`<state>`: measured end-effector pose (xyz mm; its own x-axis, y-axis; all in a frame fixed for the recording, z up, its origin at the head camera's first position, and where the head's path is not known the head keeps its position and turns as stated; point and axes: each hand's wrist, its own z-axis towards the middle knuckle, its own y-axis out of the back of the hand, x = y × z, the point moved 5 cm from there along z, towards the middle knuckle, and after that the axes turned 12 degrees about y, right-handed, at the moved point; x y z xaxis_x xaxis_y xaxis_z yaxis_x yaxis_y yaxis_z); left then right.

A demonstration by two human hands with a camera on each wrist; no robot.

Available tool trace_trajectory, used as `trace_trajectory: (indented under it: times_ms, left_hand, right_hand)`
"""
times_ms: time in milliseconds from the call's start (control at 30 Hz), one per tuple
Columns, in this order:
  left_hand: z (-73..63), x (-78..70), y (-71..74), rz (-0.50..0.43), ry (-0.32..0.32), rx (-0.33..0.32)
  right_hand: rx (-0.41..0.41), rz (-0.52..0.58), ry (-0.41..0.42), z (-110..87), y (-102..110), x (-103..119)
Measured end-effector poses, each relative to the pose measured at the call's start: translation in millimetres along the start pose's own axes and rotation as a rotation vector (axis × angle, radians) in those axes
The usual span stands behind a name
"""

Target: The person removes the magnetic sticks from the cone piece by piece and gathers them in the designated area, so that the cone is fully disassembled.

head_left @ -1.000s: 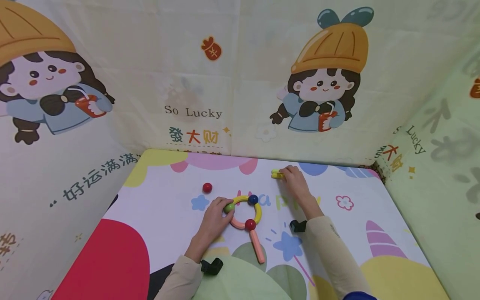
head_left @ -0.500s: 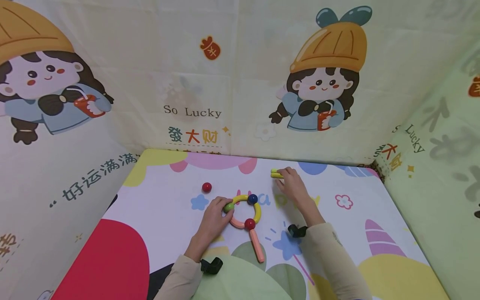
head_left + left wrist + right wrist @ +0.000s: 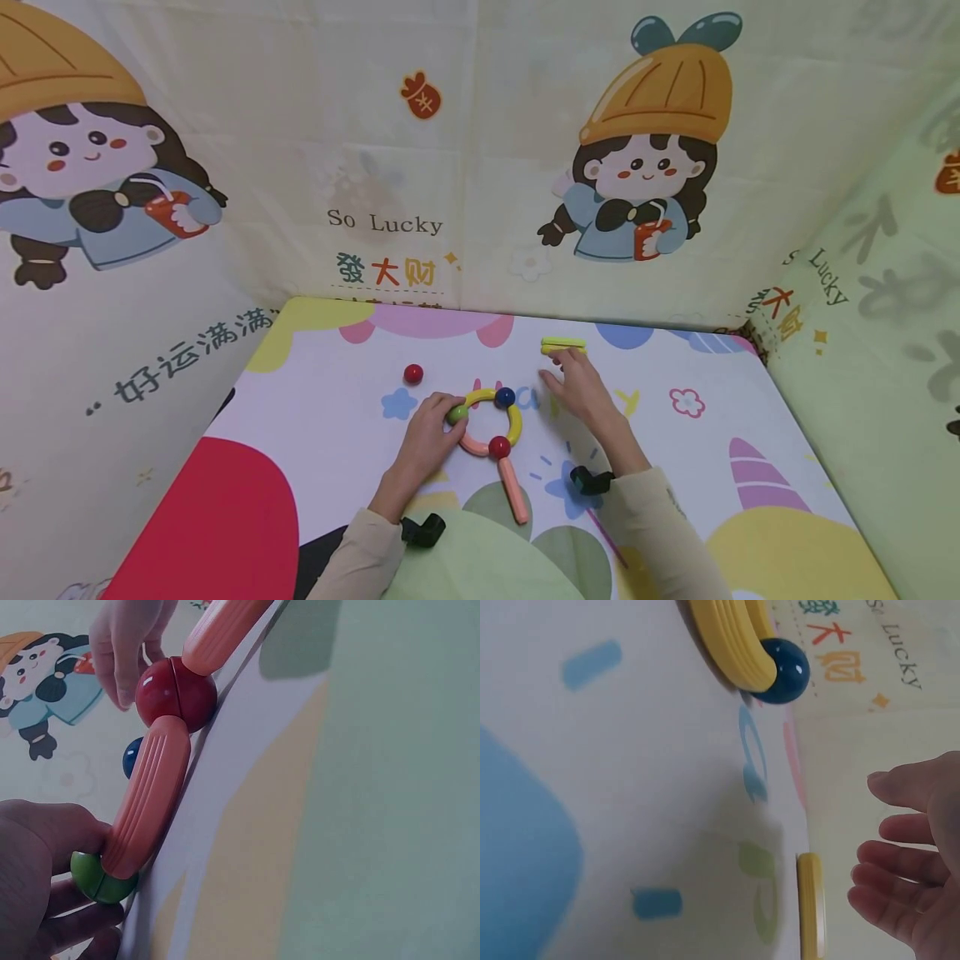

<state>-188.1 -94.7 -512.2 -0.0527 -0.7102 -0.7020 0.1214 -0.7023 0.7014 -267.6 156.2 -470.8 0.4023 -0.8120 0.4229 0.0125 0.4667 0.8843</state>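
Observation:
On the table a ring of curved rods and balls lies in front of me. It has two yellow curved rods (image 3: 515,427), a pink curved rod (image 3: 150,799), a blue ball (image 3: 506,397), a red ball (image 3: 499,447) and a green ball (image 3: 458,414). From the red ball a straight pink rod (image 3: 513,492) runs toward me. My left hand (image 3: 430,433) pinches the green ball at the ring's left side. With fingers spread and nothing in them, my right hand (image 3: 587,390) hovers just in front of a pair of straight yellow rods (image 3: 564,342) lying side by side.
A loose red ball (image 3: 413,374) sits on the table left of the ring. Printed cloth walls (image 3: 480,167) stand behind the table and along both sides. Each wrist carries a black camera mount (image 3: 424,531).
My right hand has let go of the yellow rods and drawn back toward me, leaving them at the back. My left hand keeps its pinch on the green ball.

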Motion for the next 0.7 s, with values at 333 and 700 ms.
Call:
trace_trajectory:
  times_ms: [333, 700]
  left_hand:
    - [0.1, 0.7, 0.1, -0.003, 0.004, 0.008]
    - [0.8, 2.0, -0.1, -0.015, -0.013, -0.005]
  right_hand:
    - [0.059, 0.054, -0.035, -17.2, -10.7, 20.3]
    - [0.112, 0.085, -0.030, -35.6, -25.1, 37.1]
